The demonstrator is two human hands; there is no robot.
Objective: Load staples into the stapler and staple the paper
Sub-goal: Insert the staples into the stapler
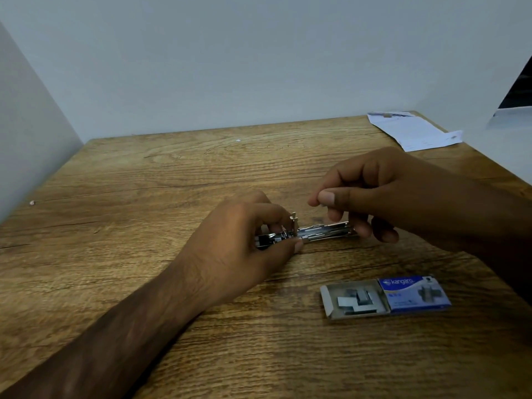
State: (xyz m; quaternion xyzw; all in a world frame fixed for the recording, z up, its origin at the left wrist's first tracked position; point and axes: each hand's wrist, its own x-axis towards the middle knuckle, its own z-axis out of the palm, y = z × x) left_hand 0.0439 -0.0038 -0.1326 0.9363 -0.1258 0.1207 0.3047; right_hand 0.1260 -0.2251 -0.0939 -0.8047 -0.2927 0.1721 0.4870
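Wood-grain tabletop (144, 174) against pale walls: the metal stapler (313, 233) lies opened flat at its centre. My left hand (241, 240) pinches its hinge end between thumb and fingers. My right hand (383, 191) hovers just above its far end, thumb and forefinger pressed together; whether they grip staples I cannot tell. Near the stapler, toward me, sits the opened blue staple box (385, 296); the paper (414, 129) lies well beyond.
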